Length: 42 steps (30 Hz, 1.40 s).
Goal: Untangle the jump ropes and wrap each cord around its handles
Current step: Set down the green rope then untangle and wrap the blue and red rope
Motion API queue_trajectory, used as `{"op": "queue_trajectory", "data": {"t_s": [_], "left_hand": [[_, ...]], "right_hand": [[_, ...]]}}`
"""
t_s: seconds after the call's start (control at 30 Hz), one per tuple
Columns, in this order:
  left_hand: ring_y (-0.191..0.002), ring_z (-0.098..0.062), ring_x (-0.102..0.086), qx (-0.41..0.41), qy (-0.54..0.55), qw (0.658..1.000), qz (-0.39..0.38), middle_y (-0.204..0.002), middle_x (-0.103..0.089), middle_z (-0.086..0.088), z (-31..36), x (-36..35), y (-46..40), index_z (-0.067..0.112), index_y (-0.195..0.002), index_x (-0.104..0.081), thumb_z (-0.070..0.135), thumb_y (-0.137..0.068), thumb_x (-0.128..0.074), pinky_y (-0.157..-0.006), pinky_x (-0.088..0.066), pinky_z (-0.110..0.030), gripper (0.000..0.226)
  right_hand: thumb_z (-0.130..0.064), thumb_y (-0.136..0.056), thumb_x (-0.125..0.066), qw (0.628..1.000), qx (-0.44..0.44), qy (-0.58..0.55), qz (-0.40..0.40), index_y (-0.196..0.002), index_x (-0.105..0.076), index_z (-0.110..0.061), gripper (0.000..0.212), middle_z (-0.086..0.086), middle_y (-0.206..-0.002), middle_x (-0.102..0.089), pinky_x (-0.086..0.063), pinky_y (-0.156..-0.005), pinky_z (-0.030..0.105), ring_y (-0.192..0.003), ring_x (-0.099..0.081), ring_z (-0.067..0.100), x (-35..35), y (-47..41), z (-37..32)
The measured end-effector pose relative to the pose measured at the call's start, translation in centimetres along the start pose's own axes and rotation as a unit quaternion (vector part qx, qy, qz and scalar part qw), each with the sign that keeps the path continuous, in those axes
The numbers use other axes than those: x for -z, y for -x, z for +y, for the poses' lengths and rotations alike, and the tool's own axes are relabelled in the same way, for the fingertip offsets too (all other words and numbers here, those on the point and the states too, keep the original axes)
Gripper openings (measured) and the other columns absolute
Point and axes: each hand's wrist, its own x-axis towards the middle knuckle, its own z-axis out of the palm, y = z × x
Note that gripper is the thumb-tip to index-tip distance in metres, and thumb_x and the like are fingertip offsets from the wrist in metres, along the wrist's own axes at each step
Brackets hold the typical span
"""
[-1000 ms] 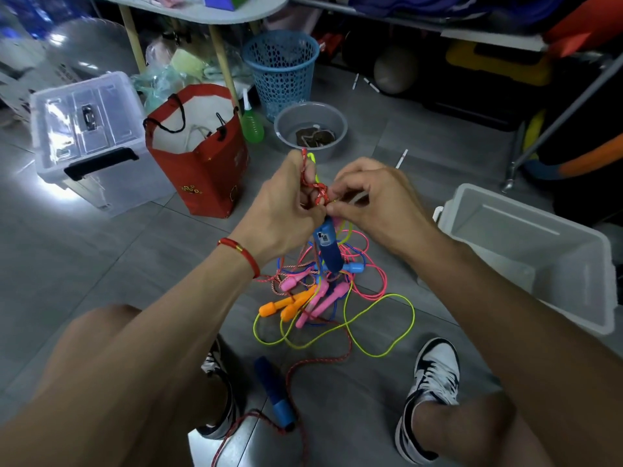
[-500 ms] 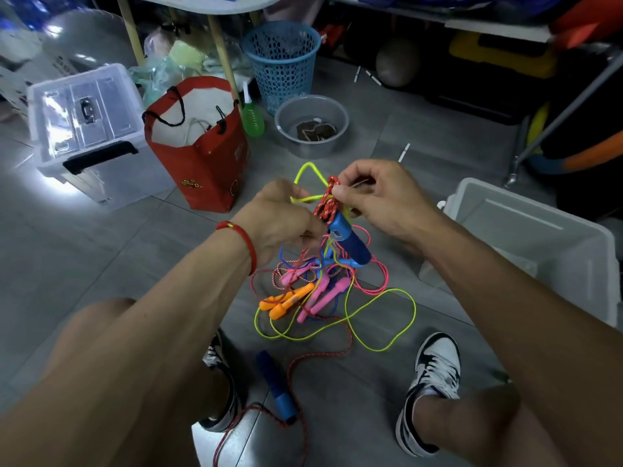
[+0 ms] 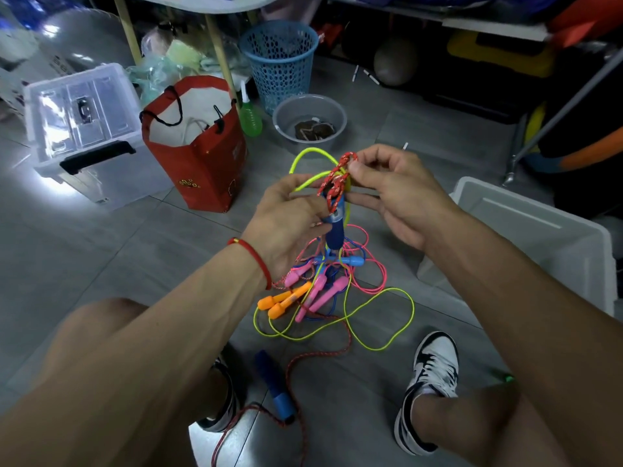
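A blue handle (image 3: 335,227) hangs upright between my hands, with a knotted red braided cord (image 3: 337,180) at its top. My left hand (image 3: 286,217) grips the handle and a neon yellow cord (image 3: 305,156) that loops up behind it. My right hand (image 3: 387,190) pinches the red knot between thumb and forefinger. Below, on the floor, lies a tangle of pink handles (image 3: 320,293), orange handles (image 3: 283,299), a light blue handle (image 3: 354,260) and pink, blue and yellow cords. The second blue handle (image 3: 274,385) lies between my feet, its red cord trailing off.
A white open bin (image 3: 539,237) stands at the right. A red paper bag (image 3: 199,146), a lidded clear box (image 3: 81,129), a grey bowl (image 3: 310,117) and a blue basket (image 3: 278,59) stand beyond the tangle. My shoes (image 3: 431,382) flank the floor handle.
The blue handle swung from tilted to upright and rose a little. My right hand shifted up to pinch the top of the red knot; the yellow loop stands taller.
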Motion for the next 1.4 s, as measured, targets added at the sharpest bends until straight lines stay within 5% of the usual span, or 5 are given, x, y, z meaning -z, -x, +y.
{"op": "queue_trajectory", "data": {"t_s": [0.27, 0.47, 0.77, 1.03, 1.4], "left_hand": [[-0.105, -0.038, -0.064, 0.029, 0.005, 1.0, -0.004, -0.103, -0.064, -0.018, 0.6, 0.0, 0.3, 0.015, -0.11, -0.059, -0.005, -0.085, -0.049, -0.078, -0.049, -0.074, 0.034], [-0.071, -0.021, -0.064, -0.118, 0.002, 0.989, 0.093, -0.093, -0.057, -0.012, -0.2, -0.5, -0.1, 0.027, -0.126, -0.041, -0.008, -0.074, -0.057, -0.072, -0.06, -0.053, 0.064], [-0.09, -0.019, -0.068, -0.189, 0.004, 0.977, 0.102, -0.094, -0.062, -0.008, 0.7, 0.0, -0.7, 0.01, -0.107, -0.053, -0.018, -0.08, -0.054, -0.077, -0.059, -0.055, 0.039], [-0.081, -0.018, -0.066, -0.081, -0.006, 0.997, 0.005, -0.087, -0.064, -0.005, 0.1, -0.4, -0.2, 0.006, -0.126, -0.052, -0.01, -0.084, -0.064, -0.085, -0.054, -0.061, 0.046], [-0.105, -0.01, -0.064, -0.06, -0.259, 0.942, -0.203, -0.118, -0.068, -0.002, -0.1, 0.1, -0.5, 0.025, -0.125, -0.055, 0.006, -0.081, -0.077, -0.078, -0.052, -0.015, 0.052]], "right_hand": [[-0.004, -0.1, -0.055, 1.0, -0.004, -0.019, -0.004, -0.093, -0.057, -0.01, 0.009, 0.008, -0.095, -0.059, -0.059, -0.077, 0.026, -0.083, -0.066, 0.01, 0.1, 0.2, -0.2], [-0.004, -0.099, -0.051, 0.997, -0.031, -0.073, 0.027, -0.087, -0.057, -0.007, 0.014, 0.009, -0.078, -0.062, -0.059, -0.073, 0.034, -0.072, -0.062, 0.016, -0.6, 0.2, -0.2], [-0.012, -0.099, -0.051, 0.997, -0.025, 0.043, 0.059, -0.087, -0.058, -0.01, 0.013, 0.005, -0.072, -0.056, -0.059, -0.054, 0.031, -0.054, -0.06, 0.011, -0.3, 0.3, -0.9], [-0.032, -0.095, -0.045, 0.979, 0.11, 0.169, 0.036, -0.087, -0.049, -0.026, 0.011, 0.003, -0.078, -0.076, -0.053, -0.084, 0.049, -0.081, -0.071, 0.027, 0.4, -0.3, -0.6], [-0.01, -0.104, -0.047, 0.986, 0.143, 0.007, -0.084, -0.093, -0.052, -0.001, 0.015, -0.008, -0.049, -0.042, -0.041, -0.053, 0.032, -0.04, -0.038, 0.016, 1.2, 0.7, -2.3]]}}
